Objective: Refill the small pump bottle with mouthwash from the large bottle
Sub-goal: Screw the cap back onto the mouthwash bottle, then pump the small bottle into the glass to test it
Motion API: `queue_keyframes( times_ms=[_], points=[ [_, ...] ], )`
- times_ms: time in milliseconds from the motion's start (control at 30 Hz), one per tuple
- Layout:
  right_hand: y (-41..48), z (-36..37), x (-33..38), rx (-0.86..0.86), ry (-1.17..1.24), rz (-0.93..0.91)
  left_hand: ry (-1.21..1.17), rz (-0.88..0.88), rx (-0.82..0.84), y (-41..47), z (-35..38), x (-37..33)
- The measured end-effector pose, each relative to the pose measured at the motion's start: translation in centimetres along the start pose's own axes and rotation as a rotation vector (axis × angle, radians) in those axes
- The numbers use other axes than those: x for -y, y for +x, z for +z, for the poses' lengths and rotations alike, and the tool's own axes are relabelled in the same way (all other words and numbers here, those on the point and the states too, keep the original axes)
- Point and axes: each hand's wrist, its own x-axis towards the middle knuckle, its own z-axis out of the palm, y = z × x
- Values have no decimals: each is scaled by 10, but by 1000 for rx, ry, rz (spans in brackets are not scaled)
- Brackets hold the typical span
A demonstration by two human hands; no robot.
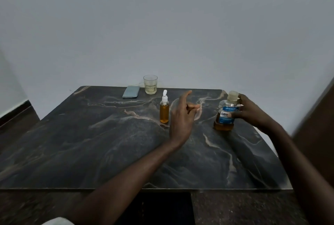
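The small pump bottle (164, 110) stands upright on the dark marble table (90, 143), filled with amber liquid and topped by a white pump. My left hand (182, 116) hovers just to its right with the fingers spread and holds nothing. At the right stands the large mouthwash bottle (225, 114), with a blue label, a pale cap in place and amber liquid low in it. My right hand (251, 112) grips its right side and the bottle rests on the table.
A clear glass (150, 84) with a little pale liquid stands at the table's far edge. A grey-blue flat object (131, 91) lies to its left. A white wall rises behind, and a dark brown panel (318, 125) stands at the right.
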Motion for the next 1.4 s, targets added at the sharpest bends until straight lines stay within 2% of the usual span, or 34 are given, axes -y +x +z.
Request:
queue_keyframes(
  times_ms=[33, 100, 167, 233, 300, 367, 467, 567, 667, 800, 933, 1133, 1400],
  points=[
    [-2, 0, 3, -56, -6, -6, -11, 21, -13, 3, -4, -2],
    [-12, 6, 20, -370, -38, -63, -17, 81, -59, 14, -15, -6],
    [-28, 24, 45, -747, 31, -184, -18, 149, -135, 29, -31, -9],
    [-36, 52, 73, -925, 115, -383, -32, 184, -231, 49, -48, -11],
    [-28, 86, 92, -871, 138, -560, -40, 166, -308, 74, -62, -9],
    [-11, 121, 103, -667, 52, -645, -26, 112, -368, 101, -76, 1],
    [18, 164, 102, -277, -15, -519, 65, -17, -425, 134, -96, 35],
    [35, 179, 97, 34, 55, -401, 255, -162, -308, 154, -107, 82],
    [46, 188, 88, 177, 174, -371, 404, -256, -110, 167, -106, 124],
    [52, 196, 74, 159, 266, -355, 490, -317, 51, 182, -97, 165],
    [56, 200, 76, 161, 280, -353, 490, -374, 84, 200, -80, 191],
    [62, 210, 75, 97, 342, -395, 437, -474, 9, 215, -52, 211],
    [68, 208, 73, -69, 413, -430, 347, -512, -96, 213, -29, 216]
  ],
)
